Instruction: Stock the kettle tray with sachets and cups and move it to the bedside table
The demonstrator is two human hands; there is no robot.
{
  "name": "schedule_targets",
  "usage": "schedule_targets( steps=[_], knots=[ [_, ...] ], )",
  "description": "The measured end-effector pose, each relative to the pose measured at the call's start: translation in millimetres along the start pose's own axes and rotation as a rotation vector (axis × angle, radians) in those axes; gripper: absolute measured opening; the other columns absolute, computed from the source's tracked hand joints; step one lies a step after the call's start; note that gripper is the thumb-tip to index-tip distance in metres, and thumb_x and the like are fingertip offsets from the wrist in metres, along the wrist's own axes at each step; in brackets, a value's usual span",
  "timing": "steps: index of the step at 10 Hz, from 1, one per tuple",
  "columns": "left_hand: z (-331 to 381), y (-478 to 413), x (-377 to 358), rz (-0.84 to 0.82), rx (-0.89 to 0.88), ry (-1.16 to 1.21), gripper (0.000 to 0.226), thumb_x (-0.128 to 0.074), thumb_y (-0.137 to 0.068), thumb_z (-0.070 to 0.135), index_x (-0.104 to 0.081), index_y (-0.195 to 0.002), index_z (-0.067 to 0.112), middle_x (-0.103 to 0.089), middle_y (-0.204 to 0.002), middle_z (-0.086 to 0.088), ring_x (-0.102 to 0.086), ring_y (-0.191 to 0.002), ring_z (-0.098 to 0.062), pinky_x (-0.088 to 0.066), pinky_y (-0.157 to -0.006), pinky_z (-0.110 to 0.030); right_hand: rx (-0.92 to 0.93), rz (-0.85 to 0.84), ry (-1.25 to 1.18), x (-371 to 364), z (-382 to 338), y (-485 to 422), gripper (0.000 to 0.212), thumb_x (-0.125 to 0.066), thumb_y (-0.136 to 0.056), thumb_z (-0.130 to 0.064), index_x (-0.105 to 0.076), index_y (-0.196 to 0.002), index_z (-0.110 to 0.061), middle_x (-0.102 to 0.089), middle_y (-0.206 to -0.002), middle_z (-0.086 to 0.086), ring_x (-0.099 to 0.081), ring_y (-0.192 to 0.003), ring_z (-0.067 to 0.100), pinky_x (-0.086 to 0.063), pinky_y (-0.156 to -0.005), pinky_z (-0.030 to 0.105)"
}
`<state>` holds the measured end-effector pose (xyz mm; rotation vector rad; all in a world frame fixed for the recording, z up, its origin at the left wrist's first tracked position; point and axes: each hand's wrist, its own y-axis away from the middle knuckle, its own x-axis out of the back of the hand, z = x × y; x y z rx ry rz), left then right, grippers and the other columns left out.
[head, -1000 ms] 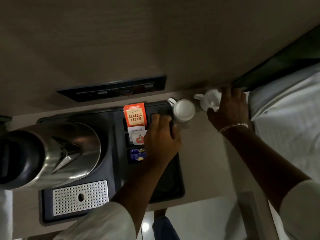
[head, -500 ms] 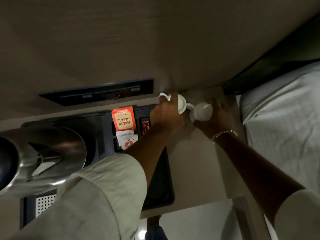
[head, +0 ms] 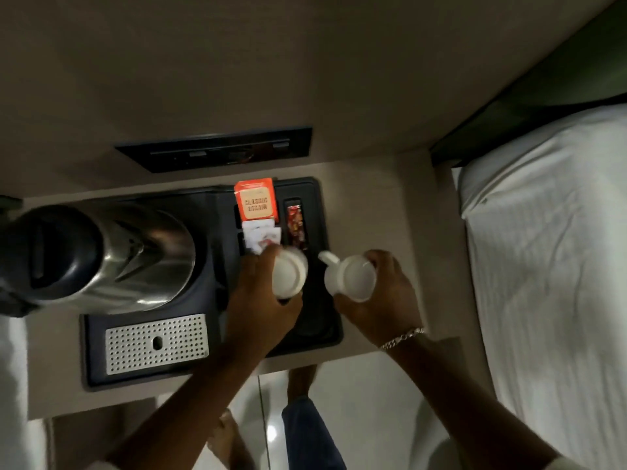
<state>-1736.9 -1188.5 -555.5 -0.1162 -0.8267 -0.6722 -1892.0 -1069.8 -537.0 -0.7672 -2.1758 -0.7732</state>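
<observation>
A dark kettle tray [head: 203, 374] lies on a beige table top, with a steel kettle [head: 101, 252] at its left. Sachet slots hold an orange Classic Assam packet [head: 255, 202], white sachets [head: 262, 237] and a red-brown stick sachet [head: 296, 225]. My left hand [head: 259, 301] grips a white cup [head: 287, 273] over the tray's right part. My right hand [head: 386, 293] holds a second white cup [head: 351, 279], handle to the left, over the tray's right edge. Both cups are lifted and slightly blurred.
A perforated metal drip plate [head: 156, 342] sits in the tray's front left. A dark socket panel [head: 217, 149] is set in the wall behind. A bed with white sheets [head: 549, 266] borders the table on the right. My bare feet stand on the pale floor below.
Both hands took a cup each at the back right of the table and carried them forward, over the tray's right part. The view shifted right.
</observation>
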Motion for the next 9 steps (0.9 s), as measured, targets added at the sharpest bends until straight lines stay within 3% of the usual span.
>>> schedule_targets(
  steps=[2,5,7,8,9],
  knots=[
    [-49.3,70.6,19.0,-0.147,0.131,-0.139,0.085,-0.081,-0.065,0.029,-0.035,-0.136,0.03,-0.052,-0.122,-0.008,-0.058,-0.106,-0.023,-0.049,-0.073,-0.026,0.067,-0.145,0.184,-51.6,-16.5,38.6,0.083,-0.082,-0.05,-0.047,-0.039,-0.117,-0.023,-0.054,-0.113,0.002,-0.058,-0.092,0.021,-0.045,-0.063,0.027],
    [-55.3,78.6,15.2,-0.124,0.097,-0.16,0.083,-0.08,-0.071,0.026,-0.04,-0.143,0.015,-0.048,-0.135,-0.02,-0.056,-0.114,-0.034,-0.054,-0.087,-0.041,-0.046,-0.118,0.19,-71.5,-22.1,49.2,0.083,-0.083,-0.053,-0.045,-0.041,-0.119,-0.02,-0.054,-0.117,0.007,-0.058,-0.098,0.027,-0.049,-0.069,0.033],
    [-52.9,77.0,26.8,-0.221,0.17,-0.019,0.087,-0.074,-0.079,0.025,-0.023,-0.15,0.02,-0.036,-0.146,-0.011,-0.045,-0.128,-0.029,-0.044,-0.099,-0.039,-0.065,-0.089,0.212,-75.7,-31.7,62.8,0.084,-0.082,-0.059,-0.045,-0.039,-0.125,-0.016,-0.054,-0.122,0.011,-0.056,-0.106,0.031,-0.051,-0.077,0.039],
    [-47.6,83.9,51.4,-0.129,0.164,0.013,0.077,-0.069,-0.081,0.036,-0.029,-0.144,0.019,-0.042,-0.141,-0.008,-0.047,-0.124,-0.025,-0.044,-0.094,-0.034,-0.024,-0.032,0.263,-65.3,-45.5,74.0,0.091,-0.078,-0.06,-0.053,-0.037,-0.131,-0.015,-0.049,-0.13,0.01,-0.052,-0.112,0.031,-0.052,-0.083,0.045],
    [-43.3,91.5,78.4,-0.072,0.042,0.019,0.061,-0.062,-0.084,0.043,-0.043,-0.135,0.018,-0.053,-0.131,-0.007,-0.052,-0.118,-0.022,-0.043,-0.088,-0.03,0.085,0.056,0.292,-52.2,-62.5,82.3,0.085,-0.072,-0.065,-0.057,-0.039,-0.13,-0.014,-0.048,-0.131,0.01,-0.052,-0.113,0.031,-0.052,-0.082,0.047]
  ],
)
